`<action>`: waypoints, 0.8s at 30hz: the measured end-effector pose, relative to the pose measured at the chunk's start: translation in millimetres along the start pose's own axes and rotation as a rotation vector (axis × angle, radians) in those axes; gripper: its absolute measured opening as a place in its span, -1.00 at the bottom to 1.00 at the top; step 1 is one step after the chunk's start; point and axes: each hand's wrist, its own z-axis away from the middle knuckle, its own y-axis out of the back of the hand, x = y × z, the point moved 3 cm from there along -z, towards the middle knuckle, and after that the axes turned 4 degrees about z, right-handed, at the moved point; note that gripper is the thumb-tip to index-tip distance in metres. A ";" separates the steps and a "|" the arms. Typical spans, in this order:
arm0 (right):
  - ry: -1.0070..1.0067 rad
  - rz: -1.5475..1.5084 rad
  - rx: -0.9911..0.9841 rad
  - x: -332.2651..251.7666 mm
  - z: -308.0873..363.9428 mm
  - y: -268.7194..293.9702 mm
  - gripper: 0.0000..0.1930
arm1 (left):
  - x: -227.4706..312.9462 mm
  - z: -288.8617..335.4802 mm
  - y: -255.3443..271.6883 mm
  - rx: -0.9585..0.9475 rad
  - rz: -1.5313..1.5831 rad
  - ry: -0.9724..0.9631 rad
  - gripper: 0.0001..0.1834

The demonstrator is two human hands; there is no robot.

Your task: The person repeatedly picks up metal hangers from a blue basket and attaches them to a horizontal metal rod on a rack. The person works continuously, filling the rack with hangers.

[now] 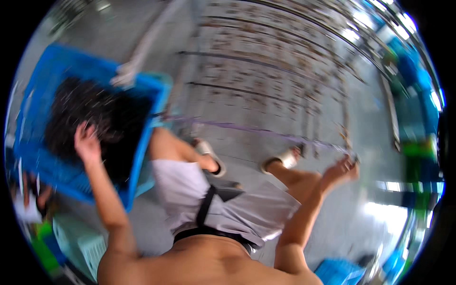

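Reaching over near edge of blue rectangular plastic crate (33, 114), L hand (88, 145), fingers loosely open, is at dark stringy heap (78, 104); gap betw. heap & crate's L edge. R hand (342, 171) at R end of thin purple cord (228, 125), other end nr crate's R edge; grip blurred, can't tell.

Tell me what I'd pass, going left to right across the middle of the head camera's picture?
Blue crate → left shoe → right shoe → right hand → blurred green shape. The left hand overlaps the crate, so it has no separate place.
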 end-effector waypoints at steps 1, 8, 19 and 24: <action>0.223 0.088 0.078 -8.4 17.2 -4.2 -0.74 | 0.9 -4.8 -1.2 -0.066 -0.086 -0.104 -0.77; 0.497 -0.611 -1.171 -153.4 208.6 -45.7 -0.85 | 2.2 0.9 46.6 0.204 0.063 -0.114 -0.86; 0.713 -0.767 -1.257 -257.1 326.5 -74.4 -0.24 | -28.1 148.5 -79.9 -0.149 0.059 0.259 -0.91; -0.431 -0.787 -1.548 -193.2 307.2 -72.2 -0.42 | -77.1 194.3 -108.5 -0.248 0.113 0.036 -0.79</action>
